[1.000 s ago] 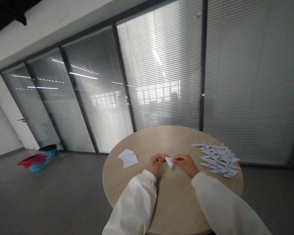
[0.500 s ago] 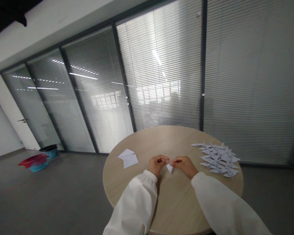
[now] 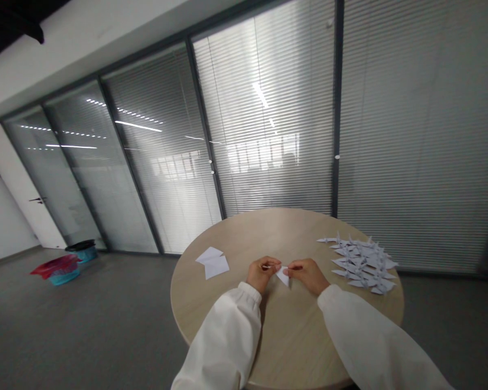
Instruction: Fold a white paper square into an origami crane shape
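A small piece of folded white paper [image 3: 283, 277] is pinched between both hands above the middle of the table, its pointed end towards me. My left hand [image 3: 262, 273] grips its left side between thumb and fingers. From the other side, my right hand [image 3: 308, 274] has thumb and forefinger closed on its right edge. The fingers cover the paper's upper part. To the right of my hands lies a cluster of folded paper cranes [image 3: 364, 262] in rough rows. Some flat white paper sheets [image 3: 214, 264] rest to the left.
The round wooden table [image 3: 293, 336] stands before a glass partition with blinds [image 3: 264, 108]. On the floor at far left are a blue bin with a red liner [image 3: 61, 270] and one with a black liner [image 3: 83, 250], near a white door [image 3: 28, 189].
The folded paper has turned slightly, its point now further right, and more of its surface shows. My hands have barely shifted; the cranes and sheets lie as before.
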The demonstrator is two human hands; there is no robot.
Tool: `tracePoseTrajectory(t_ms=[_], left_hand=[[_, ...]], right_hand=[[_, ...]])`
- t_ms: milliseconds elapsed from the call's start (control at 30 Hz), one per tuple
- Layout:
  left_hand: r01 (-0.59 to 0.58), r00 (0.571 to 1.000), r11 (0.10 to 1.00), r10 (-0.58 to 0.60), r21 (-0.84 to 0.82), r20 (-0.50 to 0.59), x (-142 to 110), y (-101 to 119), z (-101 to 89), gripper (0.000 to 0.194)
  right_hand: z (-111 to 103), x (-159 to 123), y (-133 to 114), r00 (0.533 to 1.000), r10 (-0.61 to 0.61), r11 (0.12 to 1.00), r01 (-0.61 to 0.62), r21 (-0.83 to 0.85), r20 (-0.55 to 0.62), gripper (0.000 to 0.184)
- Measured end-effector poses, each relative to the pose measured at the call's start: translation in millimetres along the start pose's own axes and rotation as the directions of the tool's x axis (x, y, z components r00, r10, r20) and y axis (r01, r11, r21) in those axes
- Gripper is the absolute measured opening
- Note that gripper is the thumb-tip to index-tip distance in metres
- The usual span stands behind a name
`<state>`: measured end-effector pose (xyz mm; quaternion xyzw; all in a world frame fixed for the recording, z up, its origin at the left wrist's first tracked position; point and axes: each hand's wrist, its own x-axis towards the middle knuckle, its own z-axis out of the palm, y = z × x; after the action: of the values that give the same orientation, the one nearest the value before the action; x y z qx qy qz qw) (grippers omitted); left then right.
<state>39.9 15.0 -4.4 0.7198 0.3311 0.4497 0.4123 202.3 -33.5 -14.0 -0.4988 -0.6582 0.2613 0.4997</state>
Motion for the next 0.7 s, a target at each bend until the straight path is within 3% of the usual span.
tracePoseTrajectory(t_ms=[233, 467, 700], left_hand=[[-0.134, 0.99, 0.961, 0.12, 0.241, 0.07, -2.1, 1.8, 1.1, 0.021], [-0.135, 0.989, 0.944, 0.149, 0.3, -0.023, 0.5, 1.0, 0.8, 0.018], [-0.145, 0.989, 0.927, 0.132, 0.347, 0.062, -1.6, -1.6, 1.1, 0.021]], right_hand=[[5.3, 2.2, 6.3, 0.997, 0.015, 1.0, -0.014, -0.012, 0.07, 0.026], [4.1, 0.5, 5.1, 0.987, 0.005, 0.999, -0.01, 0.035, 0.163, 0.03], [3.9, 0.3, 2.5, 0.983, -0.005, 0.997, -0.008, 0.071, 0.186, 0.028]])
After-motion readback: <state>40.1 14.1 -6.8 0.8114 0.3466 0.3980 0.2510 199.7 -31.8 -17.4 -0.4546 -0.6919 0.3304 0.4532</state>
